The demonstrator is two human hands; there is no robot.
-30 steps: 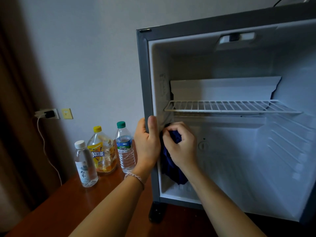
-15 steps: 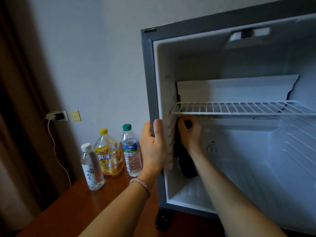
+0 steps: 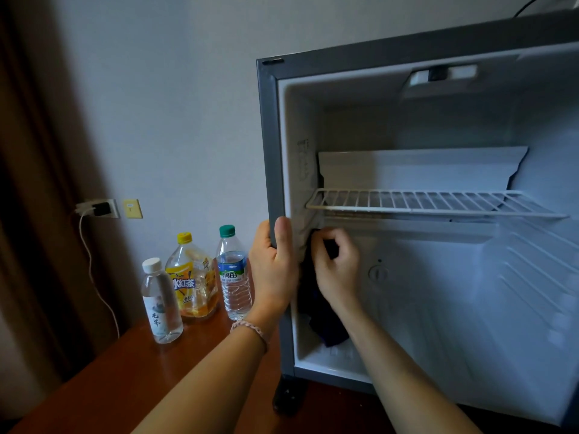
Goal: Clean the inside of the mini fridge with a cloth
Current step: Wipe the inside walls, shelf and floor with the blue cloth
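Inside the fridge (image 3: 438, 277), the right hand (image 3: 336, 270) bunches a soft, limp cloth (image 3: 326, 330) against the wall while the left hand (image 3: 272, 270) clamps the frame edge.

Left hand (image 3: 273, 267) upright, thumb in front, fingers wrapped behind an edge, braceleted wrist below. Right hand (image 3: 336, 268) just beside it, fingers curled, forearm reaching forward.
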